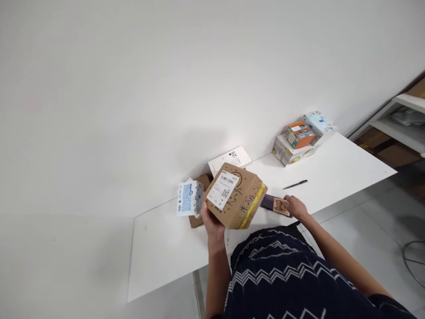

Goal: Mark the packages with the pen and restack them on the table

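My left hand [212,223] grips a brown cardboard box [244,192] by its lower left edge, with the fingers hidden underneath. The box is tilted and raised over the table. It carries a white shipping label [223,189], handwriting and a strip of yellow tape. At the right end of a dark phone [268,202] my right hand [295,207] is closed, its fingers on the phone's edge. A tan printed picture shows on the phone's right part; whether it is on the screen or a separate piece, I cannot tell. A black pen [295,184] lies beyond that hand.
Left of the held box, a blue-and-white tissue pack [188,198] rests on another brown box [195,221]. A flat white box [237,157] leans by the wall. Farther right, an orange box [300,135] tops a white carton [287,153]. Shelves [396,122] stand beyond the table [159,257].
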{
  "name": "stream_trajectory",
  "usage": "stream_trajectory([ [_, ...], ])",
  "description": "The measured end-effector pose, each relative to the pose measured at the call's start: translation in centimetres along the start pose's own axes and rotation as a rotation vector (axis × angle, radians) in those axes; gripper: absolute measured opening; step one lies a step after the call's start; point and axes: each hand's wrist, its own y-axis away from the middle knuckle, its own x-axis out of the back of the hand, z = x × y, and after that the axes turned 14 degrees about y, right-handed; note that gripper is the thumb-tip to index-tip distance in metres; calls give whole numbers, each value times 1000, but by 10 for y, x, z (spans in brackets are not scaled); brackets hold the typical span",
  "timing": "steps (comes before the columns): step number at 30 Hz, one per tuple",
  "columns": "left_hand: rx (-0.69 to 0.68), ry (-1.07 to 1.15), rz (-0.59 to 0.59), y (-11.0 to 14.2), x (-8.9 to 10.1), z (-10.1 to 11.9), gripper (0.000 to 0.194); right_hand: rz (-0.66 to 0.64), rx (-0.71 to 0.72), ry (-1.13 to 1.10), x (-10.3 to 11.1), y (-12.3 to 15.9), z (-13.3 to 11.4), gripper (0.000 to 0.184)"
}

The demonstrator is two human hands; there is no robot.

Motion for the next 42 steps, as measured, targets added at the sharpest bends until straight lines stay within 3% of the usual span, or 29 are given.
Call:
stream_trajectory([
  [4,-13,91,19,2,-2,1,45,12,3,110,-10,-8,-1,30],
  [14,21,125,28,5,-5,-3,42,231,-99,264,-5,-42,23,47],
  [22,-2,81,-41,5,7,-9,37,276,-51,210,12,-38,24,33],
  [25,-27,27,-98,5,11,-10,36,296,-78,66,33,-31,20,44],
  [27,-52,-11,-141,5,11,-9,37,331,-88,-313,58,-18,14,51],
  [29,-72,-57,-188,7,9,-7,39,343,-49,-913,91,5,4,42],
  [31,-66,-112,-233,10,5,-5,41,219,155,-1351,128,37,-10,28],
  [33,-38,-159,-272,13,1,-3,44,144,375,-1543,158,74,-26,27],
  [35,-3,-184,-310,18,-3,-2,47,173,565,-1526,175,109,-44,28],
  [37,28,-194,-355,22,-6,-3,47,229,711,-1431,179,137,-62,17],
  [39,64,-208,-402,27,-8,-5,46,217,768,-1284,175,152,-78,14],
  [42,111,-243,-452,32,-8,-8,44,154,777,-1017,165,157,-97,27],
])
